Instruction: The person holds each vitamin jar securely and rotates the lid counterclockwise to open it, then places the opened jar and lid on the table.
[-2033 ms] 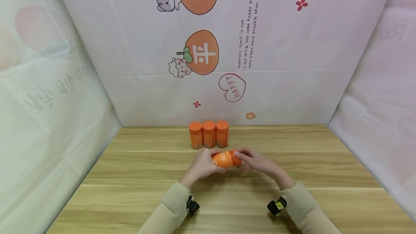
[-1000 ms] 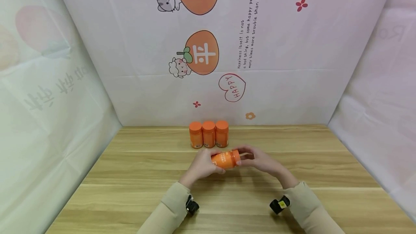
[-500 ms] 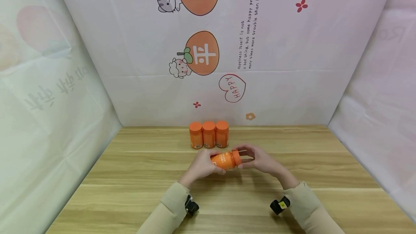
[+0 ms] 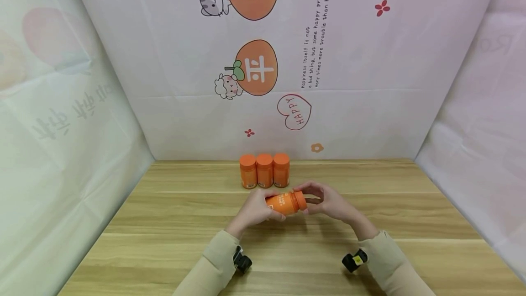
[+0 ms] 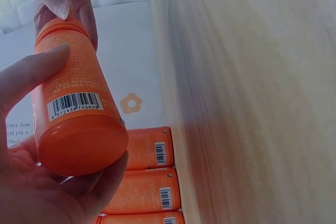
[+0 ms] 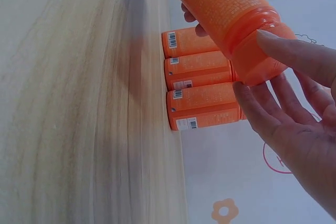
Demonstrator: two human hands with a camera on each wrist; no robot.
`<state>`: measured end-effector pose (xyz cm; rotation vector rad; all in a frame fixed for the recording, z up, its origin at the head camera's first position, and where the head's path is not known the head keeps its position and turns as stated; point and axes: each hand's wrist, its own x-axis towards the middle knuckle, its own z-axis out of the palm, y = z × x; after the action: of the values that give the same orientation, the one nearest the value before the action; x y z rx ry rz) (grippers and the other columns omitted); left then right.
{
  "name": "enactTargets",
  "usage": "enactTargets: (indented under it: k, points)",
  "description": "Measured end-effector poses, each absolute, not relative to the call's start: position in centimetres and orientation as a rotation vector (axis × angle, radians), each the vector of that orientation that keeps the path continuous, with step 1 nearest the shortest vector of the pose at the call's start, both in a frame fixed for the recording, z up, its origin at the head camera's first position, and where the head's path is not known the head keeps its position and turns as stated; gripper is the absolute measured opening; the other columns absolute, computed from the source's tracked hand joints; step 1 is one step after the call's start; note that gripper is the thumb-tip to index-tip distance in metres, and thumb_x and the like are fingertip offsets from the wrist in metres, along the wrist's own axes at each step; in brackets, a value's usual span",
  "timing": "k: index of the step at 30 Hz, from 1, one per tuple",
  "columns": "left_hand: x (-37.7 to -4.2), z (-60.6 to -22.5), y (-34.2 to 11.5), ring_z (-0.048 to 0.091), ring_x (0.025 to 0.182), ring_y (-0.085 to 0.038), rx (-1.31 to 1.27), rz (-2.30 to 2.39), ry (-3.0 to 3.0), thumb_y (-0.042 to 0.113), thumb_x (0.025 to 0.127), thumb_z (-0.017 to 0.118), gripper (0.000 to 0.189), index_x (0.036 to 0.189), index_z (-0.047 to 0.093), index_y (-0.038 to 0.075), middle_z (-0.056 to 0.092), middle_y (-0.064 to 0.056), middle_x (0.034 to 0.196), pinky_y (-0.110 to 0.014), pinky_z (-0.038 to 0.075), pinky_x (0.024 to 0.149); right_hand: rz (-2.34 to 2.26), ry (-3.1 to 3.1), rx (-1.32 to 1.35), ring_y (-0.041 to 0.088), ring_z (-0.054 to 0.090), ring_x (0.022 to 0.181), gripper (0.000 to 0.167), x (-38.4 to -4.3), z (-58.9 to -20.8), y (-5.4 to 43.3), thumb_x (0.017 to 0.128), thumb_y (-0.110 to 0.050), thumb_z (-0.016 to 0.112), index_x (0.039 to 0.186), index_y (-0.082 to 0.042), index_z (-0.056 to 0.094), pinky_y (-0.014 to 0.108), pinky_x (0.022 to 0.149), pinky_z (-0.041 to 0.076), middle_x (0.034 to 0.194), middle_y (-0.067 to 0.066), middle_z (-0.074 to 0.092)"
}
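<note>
An orange plastic bottle (image 4: pixel 281 203) with white print is held on its side, tilted, above the table. My left hand (image 4: pixel 254 208) grips its body near the base, the thumb along the barcode label (image 5: pixel 75 104) in the left wrist view. At the other end, my right hand (image 4: pixel 332 203) holds the orange screw cap (image 6: pixel 258 59) between thumb and fingertips, with a gap between palm and cap. The cap sits on the bottle's neck. Part of the bottle's body is hidden behind the left hand.
Three similar orange bottles (image 4: pixel 265 171) stand upright side by side at the table's back, just beyond the hands. The wood-grain table (image 4: pixel 185 241) ends at a white printed cloth (image 4: pixel 349 104), which also hangs at both sides.
Two seconds ago the right hand's fingers lay further over the cap; since then the hand has shifted back and the fingers have spread at the cap's rim. The left hand has barely moved.
</note>
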<state>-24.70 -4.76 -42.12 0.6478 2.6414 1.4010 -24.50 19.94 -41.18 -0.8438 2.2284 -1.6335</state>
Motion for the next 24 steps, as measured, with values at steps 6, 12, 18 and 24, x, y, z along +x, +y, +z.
enactTargets:
  k: [6,12,18,24]
  points:
    - [-24.69,-42.17,-4.77,0.057,0.080,-0.020,0.637,1.430,2.608,0.020,0.057,0.087,0.060,0.114,0.069,0.018,0.065,-0.002,0.093,-0.031,0.050,0.059,-1.643,2.232,-0.842,0.035,0.043,0.129,0.054,-24.54,-41.26,19.95,0.078,0.004,0.071,0.128,-0.007,0.051,0.035,0.099,0.045,0.136,0.017,0.050]
    - [-24.79,-42.28,-4.84,0.058,0.077,-0.021,0.632,1.457,2.573,0.020,0.058,0.087,0.060,0.115,0.068,0.018,0.064,-0.004,0.094,-0.034,0.051,0.053,-1.662,2.211,-0.860,0.036,0.043,0.129,0.054,-24.61,-41.32,20.01,0.078,0.006,0.070,0.127,-0.006,0.052,0.033,0.098,0.046,0.136,0.019,0.048]
    - [-24.94,-42.37,-4.88,0.058,0.078,-0.023,0.641,1.466,2.563,0.021,0.058,0.087,0.059,0.114,0.069,0.018,0.064,-0.003,0.094,-0.034,0.051,0.053,-1.688,2.193,-0.881,0.036,0.043,0.129,0.054,-24.70,-41.38,20.00,0.078,0.009,0.069,0.127,-0.005,0.052,0.031,0.099,0.045,0.136,0.015,0.049]
    - [-25.00,-42.42,-4.95,0.058,0.078,-0.023,0.622,1.483,2.531,0.021,0.059,0.087,0.059,0.115,0.068,0.019,0.064,-0.004,0.094,-0.034,0.051,0.052,-1.691,2.193,-0.897,0.034,0.045,0.128,0.053,-24.83,-41.59,20.03,0.078,0.006,0.070,0.127,-0.004,0.051,0.030,0.098,0.045,0.136,0.015,0.049]
